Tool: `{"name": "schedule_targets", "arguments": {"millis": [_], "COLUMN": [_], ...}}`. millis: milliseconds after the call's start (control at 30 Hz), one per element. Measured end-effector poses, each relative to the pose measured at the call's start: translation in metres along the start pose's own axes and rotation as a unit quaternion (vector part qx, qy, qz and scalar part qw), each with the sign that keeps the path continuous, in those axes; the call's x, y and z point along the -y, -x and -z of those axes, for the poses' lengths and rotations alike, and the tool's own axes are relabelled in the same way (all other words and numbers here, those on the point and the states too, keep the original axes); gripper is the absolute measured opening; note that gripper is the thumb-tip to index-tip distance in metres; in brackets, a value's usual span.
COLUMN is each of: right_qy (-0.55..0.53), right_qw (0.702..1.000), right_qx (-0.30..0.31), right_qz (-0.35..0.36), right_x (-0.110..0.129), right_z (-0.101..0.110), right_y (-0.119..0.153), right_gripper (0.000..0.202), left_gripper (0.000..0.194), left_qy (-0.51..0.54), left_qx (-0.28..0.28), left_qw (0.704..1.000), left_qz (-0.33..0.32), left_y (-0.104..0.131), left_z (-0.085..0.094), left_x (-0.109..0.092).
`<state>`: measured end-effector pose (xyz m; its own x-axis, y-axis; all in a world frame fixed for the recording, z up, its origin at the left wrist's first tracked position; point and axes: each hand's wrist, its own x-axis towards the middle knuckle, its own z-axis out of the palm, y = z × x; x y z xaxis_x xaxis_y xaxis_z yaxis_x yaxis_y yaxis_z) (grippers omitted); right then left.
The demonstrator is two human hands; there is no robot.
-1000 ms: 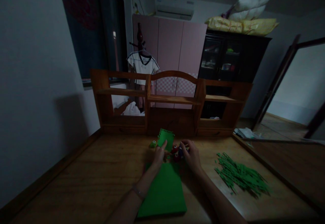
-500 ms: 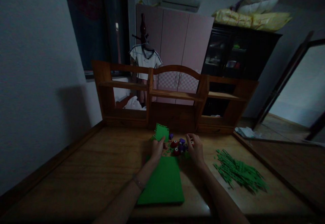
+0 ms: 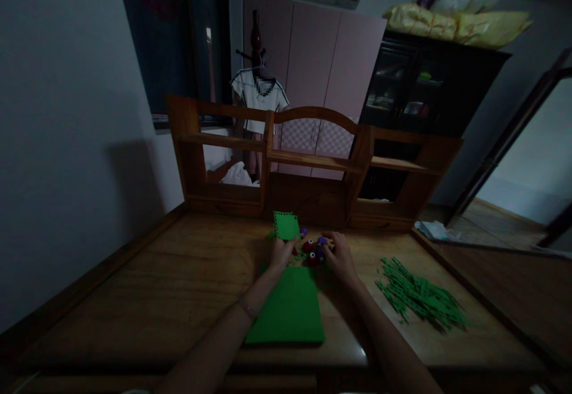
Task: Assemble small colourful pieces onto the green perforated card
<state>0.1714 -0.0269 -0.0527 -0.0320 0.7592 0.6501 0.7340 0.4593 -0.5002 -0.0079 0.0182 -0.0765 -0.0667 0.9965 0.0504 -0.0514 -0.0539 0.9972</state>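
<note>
My left hand (image 3: pixel 282 253) pinches the lower edge of a small green sheet (image 3: pixel 286 226), held upright, with small notches or holes along its top and left edges. My right hand (image 3: pixel 342 257) is closed on a small purple craft punch (image 3: pixel 321 247), thumb in front and fingers behind it. Beside it are red craft punches (image 3: pixel 311 257) with white round spots. Another purple piece (image 3: pixel 303 233) sits just right of the sheet. Tiny green scraps (image 3: pixel 295 259) lie between my hands. Near my wrists is a thick green stack of sheets (image 3: pixel 290 310).
A heap of thin green strips (image 3: pixel 422 295) lies on the right of the wooden table (image 3: pixel 156 287). A wooden shelf unit (image 3: pixel 313 161) stands along its back edge. A wall (image 3: pixel 80 143) borders the left side.
My right hand has lowered and closed on the purple punch. The green sheet stays in my left hand. The whole view has tilted slightly downward.
</note>
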Motion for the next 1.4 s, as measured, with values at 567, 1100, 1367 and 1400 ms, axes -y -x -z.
{"name": "schedule_targets", "arguments": {"millis": [567,1100,1367,1400], "right_qy": [0.060,0.091,0.038,0.007], "right_qw": [0.990,0.980,0.997,0.999], "right_qx": [0.124,0.167,0.061,0.038], "right_qz": [0.025,0.053,-0.012,-0.036], "right_x": [-0.003,-0.020,-0.014,-0.013], "right_z": [0.007,0.014,0.014,0.014], "right_y": [-0.001,-0.001,-0.005,-0.006], "right_gripper": [0.020,0.037,0.034,0.034], "left_gripper": [0.027,0.028,0.030,0.031], "left_qy": [0.012,-0.014,0.015,0.015], "left_qx": [0.029,0.034,0.063,0.061], "left_qw": [0.999,0.999,0.997,0.997], "left_qz": [-0.031,-0.031,-0.035,-0.034], "left_y": [-0.001,0.006,0.001,-0.001], "left_z": [-0.001,0.000,-0.001,-0.002], "left_x": [0.003,-0.006,0.003,0.005]}}
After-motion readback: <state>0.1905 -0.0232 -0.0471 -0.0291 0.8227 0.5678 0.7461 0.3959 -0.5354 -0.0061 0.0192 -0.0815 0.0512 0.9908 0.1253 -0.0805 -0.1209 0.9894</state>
